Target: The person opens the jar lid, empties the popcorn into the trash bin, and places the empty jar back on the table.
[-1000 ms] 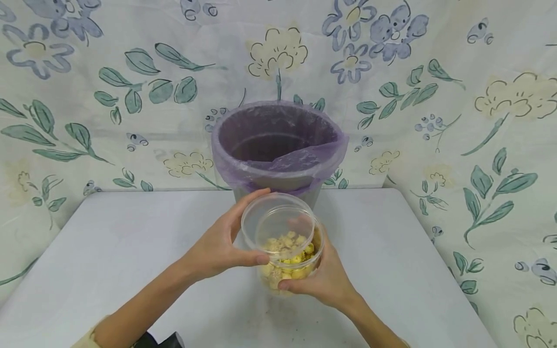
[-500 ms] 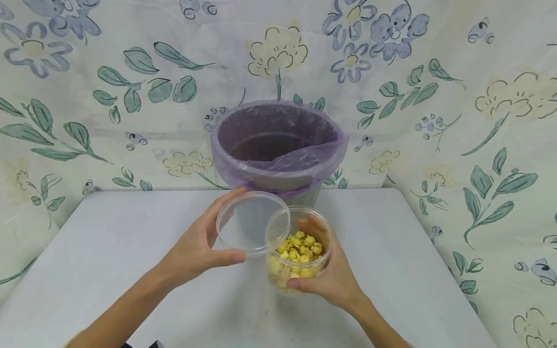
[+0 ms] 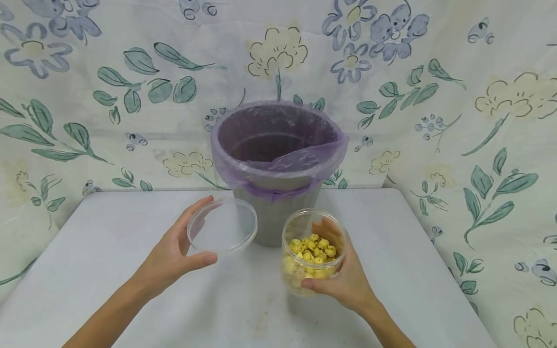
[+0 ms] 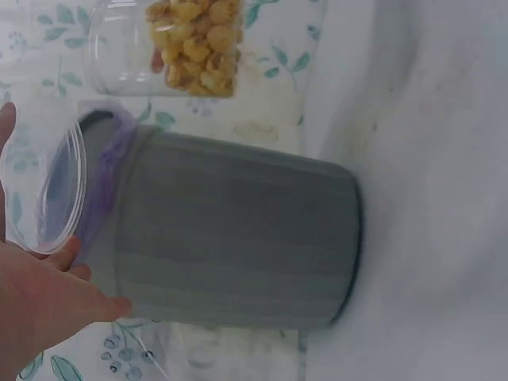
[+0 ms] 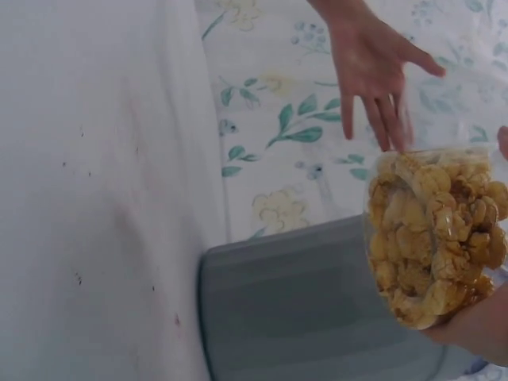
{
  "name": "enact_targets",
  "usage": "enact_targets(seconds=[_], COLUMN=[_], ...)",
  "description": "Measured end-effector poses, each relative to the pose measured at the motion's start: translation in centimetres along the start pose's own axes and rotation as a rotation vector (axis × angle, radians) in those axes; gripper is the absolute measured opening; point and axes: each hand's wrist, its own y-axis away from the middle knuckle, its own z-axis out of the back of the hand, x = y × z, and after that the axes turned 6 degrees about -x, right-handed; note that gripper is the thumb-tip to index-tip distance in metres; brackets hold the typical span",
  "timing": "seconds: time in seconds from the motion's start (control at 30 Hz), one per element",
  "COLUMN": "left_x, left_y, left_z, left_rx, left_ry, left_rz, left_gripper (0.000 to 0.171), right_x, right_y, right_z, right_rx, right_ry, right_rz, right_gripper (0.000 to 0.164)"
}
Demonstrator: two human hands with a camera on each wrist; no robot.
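Note:
My left hand [image 3: 167,258] holds a clear round plastic lid [image 3: 224,226] by its edge, thumb at the near side and fingers at the far side. In the left wrist view the lid [image 4: 48,178] stands at the left edge, overlapping the bin's bagged rim. My right hand [image 3: 344,285] grips a clear plastic jar [image 3: 298,278] round its side. Yellow popcorn [image 3: 312,249] partly fills the jar, whose mouth is uncovered. Seen from the right wrist, the jar's popcorn-packed base [image 5: 432,238] is above the table.
Behind both hands a grey bin [image 3: 270,220] stands on the white table [image 3: 130,227], lined with a purple bag [image 3: 278,176] folded over its rim. Small dark crumbs [image 5: 78,278] dot the tabletop. A floral cloth [image 3: 278,48] hangs behind and along the sides.
The left hand has carried the lid leftward, from over the jar's mouth to well apart from it. The right hand and jar have shifted slightly right.

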Motion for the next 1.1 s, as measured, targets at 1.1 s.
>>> enact_targets(seconds=[1.1], left_x=[11.1], left_y=[6.0], left_z=[5.5], left_rx=[-0.059], left_ry=[-0.709], left_rz=[0.431], left_gripper=[0.104], right_x=[0.0], right_y=[1.0], right_z=[3.2], right_rx=[-0.111], right_ry=[0.045], right_rz=[-0.023], right_gripper=[0.103])
